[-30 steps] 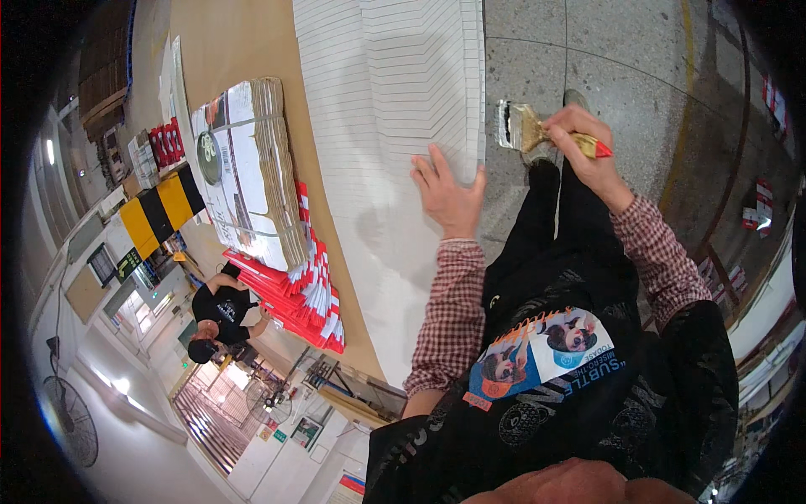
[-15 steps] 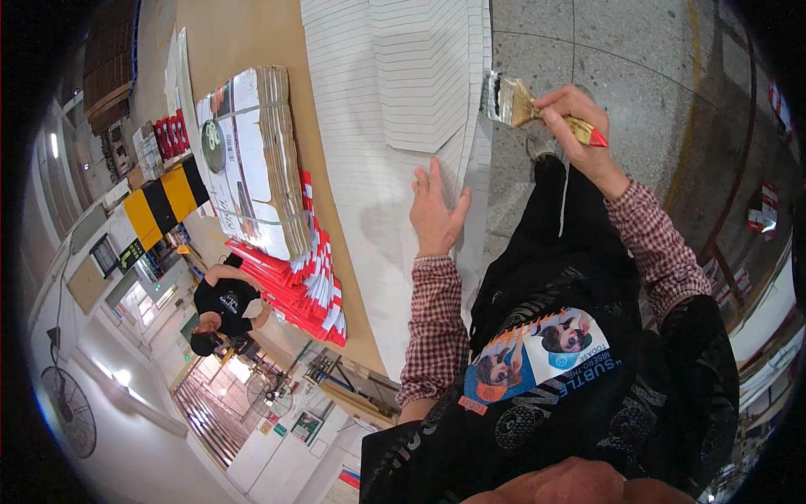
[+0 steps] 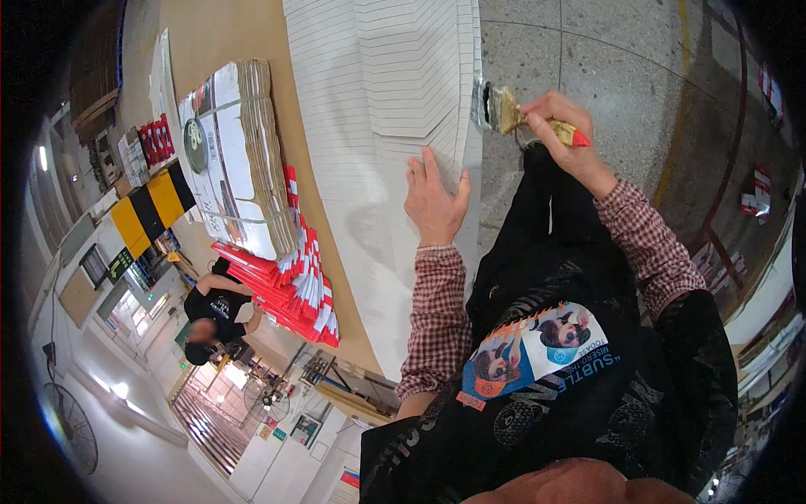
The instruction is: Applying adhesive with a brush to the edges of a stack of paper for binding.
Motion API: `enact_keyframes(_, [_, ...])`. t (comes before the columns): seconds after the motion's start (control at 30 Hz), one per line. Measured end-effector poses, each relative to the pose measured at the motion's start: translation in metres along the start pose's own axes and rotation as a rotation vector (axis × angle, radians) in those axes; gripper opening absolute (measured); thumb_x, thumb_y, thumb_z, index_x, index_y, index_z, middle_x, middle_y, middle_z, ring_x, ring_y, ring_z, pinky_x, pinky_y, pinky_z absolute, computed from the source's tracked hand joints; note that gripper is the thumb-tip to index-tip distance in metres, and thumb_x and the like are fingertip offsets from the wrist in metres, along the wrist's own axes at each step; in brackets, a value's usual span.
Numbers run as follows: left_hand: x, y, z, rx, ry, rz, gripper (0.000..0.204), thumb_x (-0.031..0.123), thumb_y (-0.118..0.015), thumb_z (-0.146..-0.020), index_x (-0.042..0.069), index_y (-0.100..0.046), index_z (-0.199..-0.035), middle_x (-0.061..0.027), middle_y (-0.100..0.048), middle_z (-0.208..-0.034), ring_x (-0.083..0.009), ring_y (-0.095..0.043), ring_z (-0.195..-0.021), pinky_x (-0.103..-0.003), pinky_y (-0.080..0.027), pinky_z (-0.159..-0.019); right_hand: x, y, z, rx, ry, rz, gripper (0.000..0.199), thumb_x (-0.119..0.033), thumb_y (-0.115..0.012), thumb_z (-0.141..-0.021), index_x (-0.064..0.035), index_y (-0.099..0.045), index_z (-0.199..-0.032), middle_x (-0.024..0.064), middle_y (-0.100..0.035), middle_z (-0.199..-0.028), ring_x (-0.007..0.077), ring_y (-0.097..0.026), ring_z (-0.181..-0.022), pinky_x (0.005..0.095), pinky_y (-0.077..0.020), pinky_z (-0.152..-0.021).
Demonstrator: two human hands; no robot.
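Overlapping white paper sheets (image 3: 336,126) lie fanned out along the right side of the table, their edges making rows of thin lines. My left hand (image 3: 437,200) rests on them, palm down with fingers spread, holding nothing. In my right hand (image 3: 564,126) is a flat paintbrush (image 3: 514,111) with a yellowish, red-tipped handle, fingers wrapped round it. The dark, wet-looking bristles point left and are at the right edge of the sheets; whether they touch the paper I cannot tell.
A strapped stack of printed cardboard (image 3: 227,160) stands on the brown tabletop (image 3: 323,227), left of the sheets. Red and white folded packages (image 3: 290,286) are heaped beside it. Further left, another person (image 3: 217,307) in black is bent over. Grey floor (image 3: 621,59) lies to the right.
My right hand and the brush have shifted slightly left in the picture. The whole view has also drifted a little; my left hand stays spread on the sheets.
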State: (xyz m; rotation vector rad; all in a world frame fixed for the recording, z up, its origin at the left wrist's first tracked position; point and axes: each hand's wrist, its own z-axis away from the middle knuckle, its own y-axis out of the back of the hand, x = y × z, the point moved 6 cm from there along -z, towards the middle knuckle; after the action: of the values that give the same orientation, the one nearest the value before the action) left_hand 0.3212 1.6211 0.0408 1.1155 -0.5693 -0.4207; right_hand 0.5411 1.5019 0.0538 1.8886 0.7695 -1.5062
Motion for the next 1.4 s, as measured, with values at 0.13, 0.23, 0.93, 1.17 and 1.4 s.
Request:
enact_keyframes(0.13, [0.01, -0.02, 0.013, 0.186, 0.039, 0.047, 0.085, 0.048, -0.066, -0.077, 0.002, -0.033, -0.14, -0.0334, -0.034, -0.137, -0.0504, -0.034, -0.126, -0.049, -0.034, -0.102, -0.01, 0.011, 0.022, -0.01, -0.028, -0.057, 0.011, -0.005, -0.059, -0.085, 0.003, -0.058, -0.077, 0.0115, -0.061, -0.079, 0.019, -0.059, -0.072, 0.0288, -0.0452, -0.065])
enact_keyframes(0.23, [0.02, -0.034, 0.041, 0.287, 0.132, -0.088, 0.095, 0.05, -0.07, -0.073, 0.003, -0.027, -0.143, -0.0338, -0.027, -0.141, -0.0519, -0.026, -0.13, -0.05, -0.027, -0.107, -0.014, 0.03, 0.034, 0.013, -0.111, -0.037, 0.012, -0.005, -0.059, -0.085, 0.0028, -0.058, -0.076, 0.0116, -0.061, -0.079, 0.0191, -0.059, -0.073, 0.0296, -0.0456, -0.066])
enact_keyframes(0.93, [-0.042, 0.004, 0.059, -0.129, 0.09, 0.21, 0.074, 0.043, -0.062, -0.08, 0.007, -0.038, -0.14, -0.0359, -0.038, -0.134, -0.0479, -0.04, -0.125, -0.042, -0.035, -0.102, -0.005, -0.011, 0.036, -0.015, 0.046, 0.01, 0.012, -0.006, -0.06, -0.087, 0.0011, -0.058, -0.077, 0.0095, -0.062, -0.084, 0.0171, -0.059, -0.075, 0.0273, -0.0456, -0.066])
enact_keyframes(1.17, [-0.036, 0.002, 0.061, -0.103, 0.087, 0.08, 0.075, 0.047, -0.06, -0.08, 0.003, -0.04, -0.138, -0.0345, -0.044, -0.13, -0.0409, -0.041, -0.127, -0.039, -0.036, -0.102, -0.012, -0.013, 0.05, 0.027, 0.053, -0.012, 0.011, -0.005, -0.06, -0.086, 0.0012, -0.059, -0.078, 0.0098, -0.062, -0.08, 0.0176, -0.059, -0.074, 0.0286, -0.0457, -0.065])
enact_keyframes(1.4, [-0.028, -0.027, 0.073, 0.039, 0.128, 0.05, 0.083, 0.047, -0.069, -0.075, 0.001, -0.038, -0.137, -0.0344, -0.041, -0.132, -0.0485, -0.042, -0.122, -0.045, -0.039, -0.099, -0.02, -0.021, 0.088, -0.042, -0.03, 0.001, 0.012, -0.006, -0.059, -0.086, 0.0017, -0.059, -0.077, 0.0105, -0.063, -0.08, 0.0173, -0.059, -0.073, 0.0285, -0.0449, -0.064])
